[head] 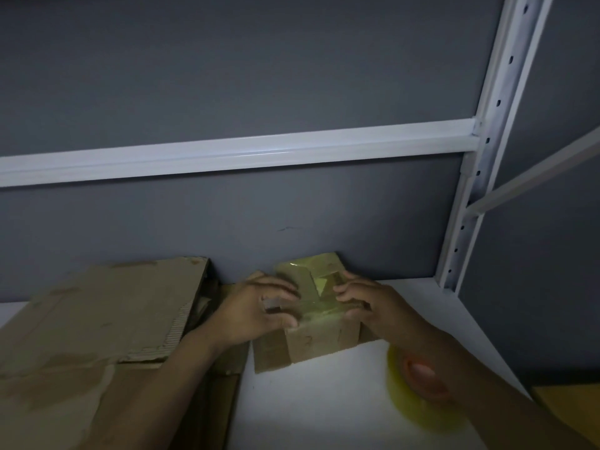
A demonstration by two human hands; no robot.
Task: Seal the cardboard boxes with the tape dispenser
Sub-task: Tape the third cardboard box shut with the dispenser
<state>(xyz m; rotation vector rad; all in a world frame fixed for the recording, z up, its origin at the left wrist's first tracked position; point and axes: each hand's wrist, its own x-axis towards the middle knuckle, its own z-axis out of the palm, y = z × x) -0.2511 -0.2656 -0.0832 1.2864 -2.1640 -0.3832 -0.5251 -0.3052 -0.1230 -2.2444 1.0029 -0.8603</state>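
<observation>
yellowish tape roll [402, 401] with a reddish core lies on the white shelf [308, 410] just under the right forearm, blurred; no dispenser frame can be made out. left of the left forearm sits a large flattened cardboard sheet [97, 319], torn at its edge.

between the 2 hands stands the small cardboard box [318, 339], its top already crossed by glossy tape [321, 308]. the left hand [259, 306] curls over the box's left edge, thumb on the near face. the right hand [360, 303] grips the right edge with bent fingers laid on the tape.

the step looks like smoothing the tape down. to do it well, keep the left hand steadying the box and run the right fingertips outward from the middle, then down over the edges onto the sides, so no bubble or loose end stays. the roll is within easy reach of the right hand for another strip.

beyond the hands rise the grey wall [227, 76] and a white rail [227, 151].
</observation>
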